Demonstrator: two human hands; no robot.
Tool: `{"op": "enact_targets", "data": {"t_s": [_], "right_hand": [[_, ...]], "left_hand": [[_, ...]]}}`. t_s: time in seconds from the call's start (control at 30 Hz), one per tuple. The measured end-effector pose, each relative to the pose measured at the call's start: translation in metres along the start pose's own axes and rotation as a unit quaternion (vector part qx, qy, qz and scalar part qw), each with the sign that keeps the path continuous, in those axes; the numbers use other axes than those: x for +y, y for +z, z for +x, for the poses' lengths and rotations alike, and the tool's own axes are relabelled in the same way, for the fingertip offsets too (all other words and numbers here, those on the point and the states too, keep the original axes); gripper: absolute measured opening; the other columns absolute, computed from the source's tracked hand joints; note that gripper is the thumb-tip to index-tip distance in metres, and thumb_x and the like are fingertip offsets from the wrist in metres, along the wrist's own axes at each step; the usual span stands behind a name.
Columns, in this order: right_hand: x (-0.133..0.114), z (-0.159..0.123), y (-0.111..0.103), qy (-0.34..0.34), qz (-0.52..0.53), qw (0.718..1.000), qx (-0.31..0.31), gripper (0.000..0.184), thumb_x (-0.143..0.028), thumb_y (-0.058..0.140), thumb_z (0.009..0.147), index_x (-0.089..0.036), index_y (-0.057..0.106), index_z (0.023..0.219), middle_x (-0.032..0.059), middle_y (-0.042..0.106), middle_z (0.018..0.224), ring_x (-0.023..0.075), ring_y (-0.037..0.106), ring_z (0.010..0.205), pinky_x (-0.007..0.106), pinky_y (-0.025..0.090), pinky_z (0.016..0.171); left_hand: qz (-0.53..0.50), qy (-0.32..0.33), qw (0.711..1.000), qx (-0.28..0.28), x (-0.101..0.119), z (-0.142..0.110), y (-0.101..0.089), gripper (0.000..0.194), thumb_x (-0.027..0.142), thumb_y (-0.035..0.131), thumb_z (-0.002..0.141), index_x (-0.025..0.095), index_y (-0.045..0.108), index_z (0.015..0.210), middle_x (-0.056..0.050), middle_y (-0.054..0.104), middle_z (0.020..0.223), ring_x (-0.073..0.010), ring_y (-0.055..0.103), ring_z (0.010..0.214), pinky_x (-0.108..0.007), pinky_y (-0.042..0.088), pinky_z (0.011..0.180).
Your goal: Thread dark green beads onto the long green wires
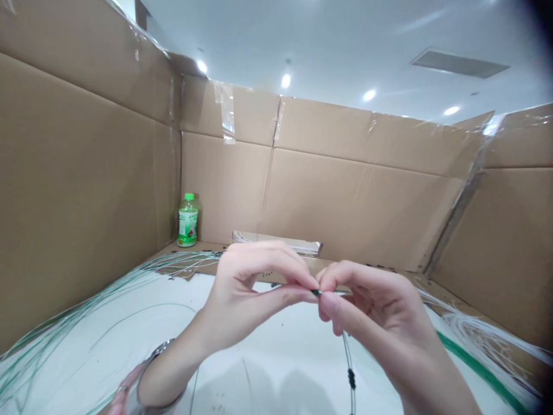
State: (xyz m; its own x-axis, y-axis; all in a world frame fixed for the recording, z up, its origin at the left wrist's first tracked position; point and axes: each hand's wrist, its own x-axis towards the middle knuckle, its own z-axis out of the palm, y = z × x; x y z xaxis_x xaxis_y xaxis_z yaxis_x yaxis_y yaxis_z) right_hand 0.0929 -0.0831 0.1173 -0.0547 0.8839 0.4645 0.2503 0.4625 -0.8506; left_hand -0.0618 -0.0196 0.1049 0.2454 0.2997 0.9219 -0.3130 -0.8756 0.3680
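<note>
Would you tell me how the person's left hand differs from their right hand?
The left hand has a metal band at its wrist, while the right hand has a bare wrist. The left enters from lower left, the right from lower right. Both pinch a thin wire.

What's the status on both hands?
Left hand, right hand pinching wire at fingertips. Hanging strand below, black piece on it. Wire bundle off left.
</note>
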Motion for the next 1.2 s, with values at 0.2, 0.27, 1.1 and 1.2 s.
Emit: {"op": "enact_targets", "data": {"t_s": [0.2,0.27,1.1,1.2], "right_hand": [[0.011,0.000,-0.016,-0.016,-0.050,0.997,-0.059,0.012,-0.035,0.067,0.077,-0.023,0.066,0.076,0.0006,0.062,0.077,0.0107,0.053,0.066,0.020,0.042,0.054],[0.012,0.001,-0.019,-0.023,-0.056,0.994,-0.094,0.011,-0.034,0.068,0.077,-0.023,0.066,0.076,0.0013,0.062,0.078,0.0116,0.055,0.067,0.021,0.044,0.055],[0.006,0.007,0.001,-0.074,-0.066,0.995,-0.009,0.020,-0.033,0.059,0.084,-0.020,0.065,0.070,-0.0029,0.052,0.055,0.0076,0.049,0.051,0.017,0.045,0.050],[0.009,0.005,0.005,-0.177,-0.155,0.970,0.053,0.017,-0.025,0.056,0.086,-0.021,0.061,0.071,-0.0019,0.058,0.061,0.0088,0.053,0.054,0.019,0.045,0.052]], "left_hand": [[-0.010,-0.040,0.998,-0.037,0.002,-0.002,-0.002,0.015,-0.001,0.069,0.071,0.013,0.071,0.076,-0.003,0.068,0.069,-0.0099,0.061,0.064,-0.018,0.050,0.060],[-0.015,-0.053,0.997,-0.048,0.002,-0.002,-0.003,0.017,-0.002,0.069,0.071,0.014,0.072,0.077,-0.003,0.068,0.070,-0.0099,0.061,0.064,-0.018,0.050,0.060],[0.015,-0.034,0.999,-0.016,-0.002,0.001,-0.009,0.010,0.008,0.075,0.070,0.017,0.073,0.076,-0.003,0.070,0.067,-0.0117,0.063,0.062,-0.020,0.053,0.057],[0.014,-0.039,0.999,0.003,-0.003,0.002,-0.008,0.010,0.009,0.077,0.067,0.017,0.073,0.072,-0.003,0.070,0.065,-0.0122,0.063,0.060,-0.021,0.053,0.056]]}}
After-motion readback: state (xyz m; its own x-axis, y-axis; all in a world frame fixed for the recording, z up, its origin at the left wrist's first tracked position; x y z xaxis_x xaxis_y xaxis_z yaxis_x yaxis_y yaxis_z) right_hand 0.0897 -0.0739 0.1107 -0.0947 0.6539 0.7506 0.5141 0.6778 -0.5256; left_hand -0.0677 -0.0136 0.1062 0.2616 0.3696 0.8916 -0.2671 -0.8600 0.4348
